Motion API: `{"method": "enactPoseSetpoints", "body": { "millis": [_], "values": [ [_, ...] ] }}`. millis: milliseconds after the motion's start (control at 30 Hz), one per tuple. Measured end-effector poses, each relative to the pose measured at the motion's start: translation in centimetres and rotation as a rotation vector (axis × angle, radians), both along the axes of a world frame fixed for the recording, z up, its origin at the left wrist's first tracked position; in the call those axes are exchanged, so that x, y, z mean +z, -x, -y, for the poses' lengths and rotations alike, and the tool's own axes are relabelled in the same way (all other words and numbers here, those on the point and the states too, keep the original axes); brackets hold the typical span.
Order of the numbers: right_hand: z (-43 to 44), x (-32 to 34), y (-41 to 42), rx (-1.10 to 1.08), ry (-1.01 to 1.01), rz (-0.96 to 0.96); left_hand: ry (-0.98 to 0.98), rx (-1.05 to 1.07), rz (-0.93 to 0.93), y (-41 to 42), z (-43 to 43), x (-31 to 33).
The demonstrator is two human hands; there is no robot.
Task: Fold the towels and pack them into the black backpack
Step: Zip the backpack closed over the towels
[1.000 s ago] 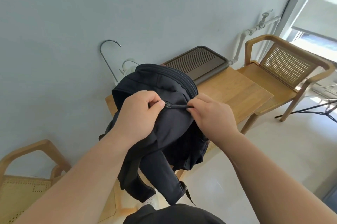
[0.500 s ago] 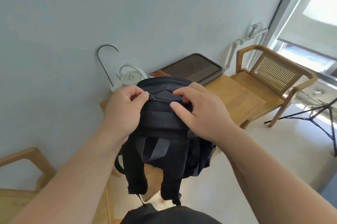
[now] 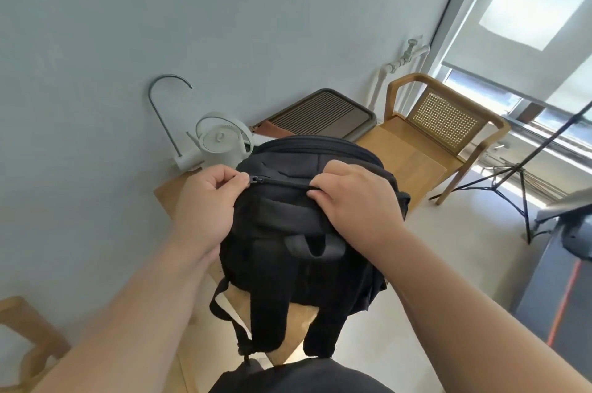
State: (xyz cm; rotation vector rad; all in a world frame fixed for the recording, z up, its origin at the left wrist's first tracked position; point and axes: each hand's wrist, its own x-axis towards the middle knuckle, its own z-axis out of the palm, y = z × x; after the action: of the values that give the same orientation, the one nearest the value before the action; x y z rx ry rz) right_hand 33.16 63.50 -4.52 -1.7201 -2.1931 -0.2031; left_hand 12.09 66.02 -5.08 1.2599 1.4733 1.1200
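Observation:
The black backpack stands upright on the wooden table, its back panel and shoulder straps facing me. My left hand pinches the zipper pull at the left end of a zip line across the top of the pack. My right hand grips the fabric at the right end of the same zip. The zip between my hands looks closed. No towels are in view.
A white kettle and a curved metal tap stand behind the pack by the wall. A dark slatted tray lies further right. A wooden chair and a tripod stand at right; another chair at lower left.
The backpack has been turned upright on the table, straps now facing me. My right hand went from lying over the zip to gripping its right end; my left hand stays on the pull.

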Motion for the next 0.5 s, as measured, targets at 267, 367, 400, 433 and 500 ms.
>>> {"method": "enactPoseSetpoints", "body": {
  "millis": [267, 367, 400, 433, 500],
  "values": [
    [-1.4, 2.2, -0.9, -0.186, 0.422, 0.067, 0.17, -0.105, 0.121, 5.0, -2.6, -4.4],
    [-2.0, 5.1, 3.1, -0.199, 0.45, 0.035, 0.161, -0.151, 0.121, 6.0, -2.6, -5.7],
    [-2.3, 5.6, 5.3, -0.154, 0.388, 0.031, 0.161, -0.16, 0.128, 6.2, -2.5, -6.0],
    [-2.7, 5.7, 7.8, -0.08, 0.333, 0.06, 0.166, -0.168, 0.14, 6.4, -2.5, -6.2],
    [-3.4, 4.9, 12.3, 0.044, 0.296, 0.231, 0.176, -0.183, 0.187, 7.1, -2.3, -6.3]
  ]
}}
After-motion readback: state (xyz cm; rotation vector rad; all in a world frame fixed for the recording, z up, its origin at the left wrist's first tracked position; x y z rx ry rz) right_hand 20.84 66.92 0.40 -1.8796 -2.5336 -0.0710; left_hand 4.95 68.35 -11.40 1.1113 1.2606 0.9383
